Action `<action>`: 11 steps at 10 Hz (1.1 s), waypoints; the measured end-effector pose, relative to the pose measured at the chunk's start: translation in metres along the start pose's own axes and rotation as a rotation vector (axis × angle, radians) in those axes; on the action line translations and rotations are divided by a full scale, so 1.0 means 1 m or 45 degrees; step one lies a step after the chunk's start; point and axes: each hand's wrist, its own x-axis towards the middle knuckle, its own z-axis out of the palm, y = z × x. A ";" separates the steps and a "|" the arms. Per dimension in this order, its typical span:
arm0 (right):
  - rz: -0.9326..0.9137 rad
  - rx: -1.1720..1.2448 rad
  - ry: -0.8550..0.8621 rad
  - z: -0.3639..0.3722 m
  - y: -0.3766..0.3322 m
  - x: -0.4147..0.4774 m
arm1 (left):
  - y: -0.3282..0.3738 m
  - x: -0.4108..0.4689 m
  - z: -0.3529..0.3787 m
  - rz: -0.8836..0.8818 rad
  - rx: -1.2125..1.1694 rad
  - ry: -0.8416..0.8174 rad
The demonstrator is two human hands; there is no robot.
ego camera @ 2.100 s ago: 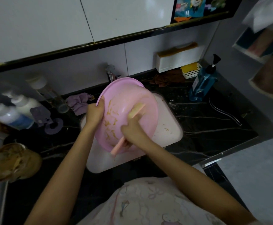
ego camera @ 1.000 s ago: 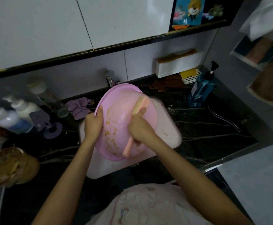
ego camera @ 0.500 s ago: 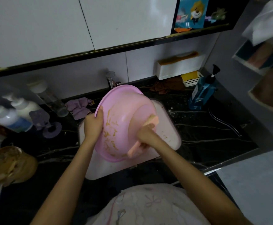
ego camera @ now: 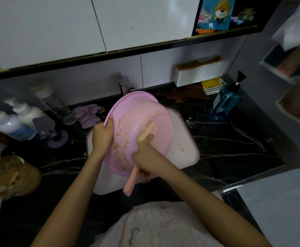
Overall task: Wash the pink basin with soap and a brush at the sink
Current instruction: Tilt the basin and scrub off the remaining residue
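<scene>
Tilting over sink point(ego camera: 190, 157), basin point(ego camera: 136, 118) is gripped at rim by left hand point(ego camera: 102, 138). Brush point(ego camera: 148, 131) is clasped in right hand point(ego camera: 145, 159), bristles against basin.

Basin point(ego camera: 142, 111) sat tilted over sink point(ego camera: 183, 148), faucet point(ego camera: 123, 86) behind it. L hand point(ego camera: 103, 136) at basin's left rim; R hand point(ego camera: 149, 157) w/ brush point(ego camera: 148, 130) against its right side. Cloth point(ego camera: 87, 114) & pump bottles point(ego camera: 14, 125) on counter point(ego camera: 225, 139) left of sink; dispenser point(ego camera: 225, 102) to right.

Pink basin point(ego camera: 142, 111) tilted over white sink point(ego camera: 184, 148), yellow-smeared, brush point(ego camera: 146, 131) inside
</scene>
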 end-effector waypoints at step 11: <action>-0.276 -1.102 0.194 -0.089 -0.038 0.033 | 0.004 -0.056 0.029 0.370 -0.025 0.047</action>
